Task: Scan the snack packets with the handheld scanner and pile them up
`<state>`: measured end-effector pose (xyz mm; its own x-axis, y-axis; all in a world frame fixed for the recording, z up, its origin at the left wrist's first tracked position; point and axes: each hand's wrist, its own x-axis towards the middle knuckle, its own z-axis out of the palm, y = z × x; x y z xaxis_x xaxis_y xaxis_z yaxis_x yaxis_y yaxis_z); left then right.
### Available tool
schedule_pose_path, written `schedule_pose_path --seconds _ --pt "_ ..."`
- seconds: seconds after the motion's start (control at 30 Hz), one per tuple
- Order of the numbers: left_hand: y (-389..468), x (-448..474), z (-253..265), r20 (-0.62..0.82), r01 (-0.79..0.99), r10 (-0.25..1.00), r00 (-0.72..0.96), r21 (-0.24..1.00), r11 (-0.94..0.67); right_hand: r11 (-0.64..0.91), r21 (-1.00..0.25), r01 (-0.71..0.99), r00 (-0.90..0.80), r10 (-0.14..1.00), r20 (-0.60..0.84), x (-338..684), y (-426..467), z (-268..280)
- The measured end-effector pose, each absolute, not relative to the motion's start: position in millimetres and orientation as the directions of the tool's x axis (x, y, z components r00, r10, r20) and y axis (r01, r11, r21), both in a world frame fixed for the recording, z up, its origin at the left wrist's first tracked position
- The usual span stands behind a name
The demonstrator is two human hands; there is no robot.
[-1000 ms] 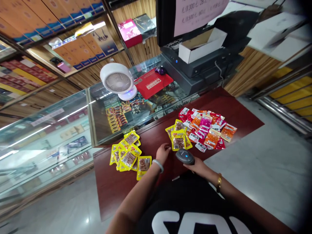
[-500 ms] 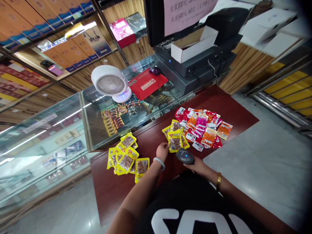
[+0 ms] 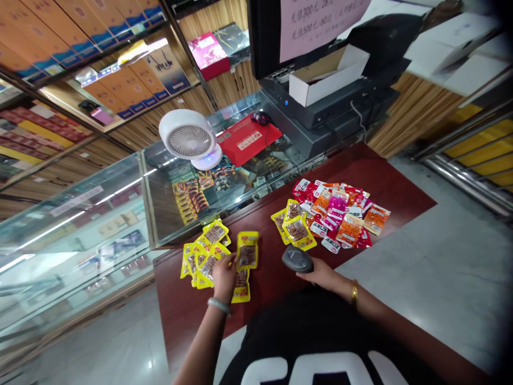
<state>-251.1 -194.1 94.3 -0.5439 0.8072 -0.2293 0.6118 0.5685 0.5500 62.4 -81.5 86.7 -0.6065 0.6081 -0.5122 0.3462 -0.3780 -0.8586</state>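
My left hand [image 3: 225, 275] pinches the edge of a yellow snack packet [image 3: 247, 251] with a clear window showing brown food. It hangs over another yellow packet [image 3: 241, 291] on the table, beside the left pile of yellow packets [image 3: 200, 262]. My right hand [image 3: 320, 272] is closed round a dark barcode scanner [image 3: 297, 259], its head pointing away from me. Just beyond the scanner lie a few more yellow packets [image 3: 298, 230]. They touch a heap of red, orange and pink packets [image 3: 340, 214] on the right.
The packets lie on a dark red wooden table [image 3: 268, 305]. Behind it stands a glass counter [image 3: 160, 208] with a white fan [image 3: 188, 133], a red mat [image 3: 248, 141] and a mouse [image 3: 260, 117]. A black register [image 3: 312, 125] carries a white open box [image 3: 316, 91]. Shelves hold boxed goods.
My left hand has moved left from the middle yellow packets, carrying one packet to the left pile. The scanner in my right hand has shifted slightly left; its blue light no longer shows.
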Motion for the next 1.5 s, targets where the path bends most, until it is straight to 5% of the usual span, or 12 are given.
schedule_pose_path --seconds 0.07,0.13,0.3,0.43,0.6,0.77,1.13,1.3,1.37,1.5 --pt "-208 -268 103 -0.06 0.701 0.757 -0.65 0.337 0.629 -0.399 -0.842 0.363 -0.612 0.579 -0.538 62 -82 82" --pt "-201 -266 103 0.003 0.736 0.763 -0.647 0.266 0.623 -0.417 -0.828 0.375 -0.609 0.563 -0.559 64 -82 77" --pt "-117 -197 80 -0.12 0.795 0.93 -0.348 0.489 0.36 -0.42 -0.827 0.374 -0.571 0.598 -0.563 72 -80 73" --pt "-50 -145 64 -0.192 0.834 0.957 -0.219 0.472 0.285 -0.447 -0.792 0.415 -0.516 0.602 -0.61 79 -82 74" --pt "-22 -129 56 -0.32 0.869 0.922 -0.219 0.365 0.333 -0.491 -0.763 0.42 -0.461 0.609 -0.646 84 -87 75" --pt "-43 -141 49 -0.492 0.689 0.846 -0.204 0.542 0.481 -0.495 -0.773 0.396 -0.427 0.646 -0.633 85 -84 80" --pt "-96 -171 52 -0.484 0.607 0.822 -0.3 0.567 0.556 -0.357 -0.852 0.382 -0.509 0.689 -0.516 62 -68 82" --pt "-130 -219 83 -0.475 0.635 0.794 -0.38 0.491 0.597 -0.338 -0.867 0.365 -0.559 0.665 -0.495 53 -71 79" --pt "-148 -250 103 -0.438 0.692 0.775 -0.456 0.373 0.618 -0.348 -0.869 0.352 -0.562 0.663 -0.494 53 -73 77" --pt "-158 -285 128 -0.139 0.79 0.799 -0.585 0.125 0.6 -0.384 -0.856 0.345 -0.551 0.656 -0.516 56 -77 72"
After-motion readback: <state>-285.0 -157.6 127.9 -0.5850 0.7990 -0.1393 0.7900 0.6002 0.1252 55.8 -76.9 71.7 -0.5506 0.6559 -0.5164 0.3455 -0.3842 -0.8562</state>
